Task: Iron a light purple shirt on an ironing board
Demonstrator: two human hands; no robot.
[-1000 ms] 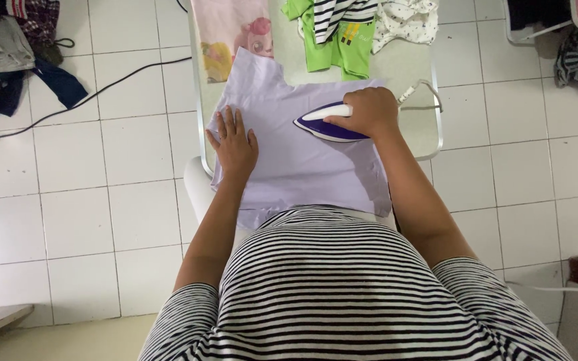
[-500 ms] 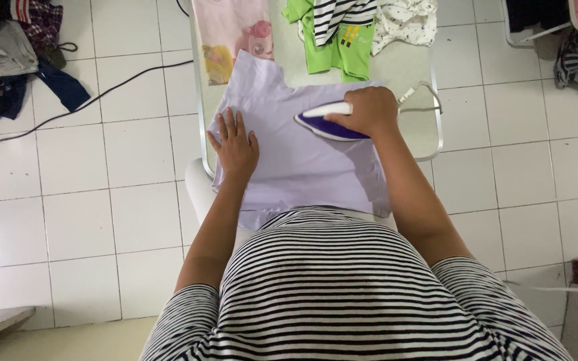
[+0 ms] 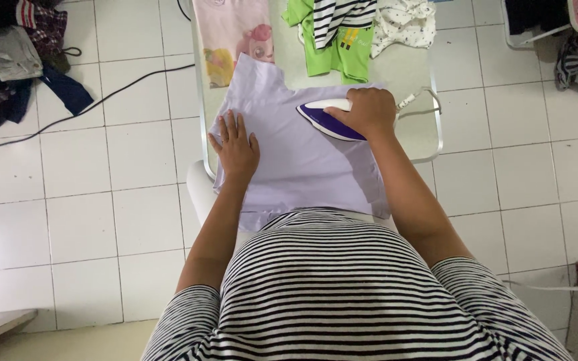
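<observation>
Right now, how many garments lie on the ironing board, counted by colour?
Lilac garment: 1
Pink garment: 1
Green garment: 1
Striped garment: 1
White patterned garment: 1
Total: 5

There was only one view, from a camera worn on the person's head. It looked almost straight down, along the body. The black-and-white striped shirt (image 3: 342, 294) filled the lower middle of the frame, very near the lens. The pale ironing board (image 3: 409, 73) ran from the centre to the top edge, a little further away. The white square-tiled floor (image 3: 122, 220) lay far below on both sides. The left hand (image 3: 235, 148) and the right hand (image 3: 368, 110) appeared near the centre, at arm's reach from the camera.
</observation>
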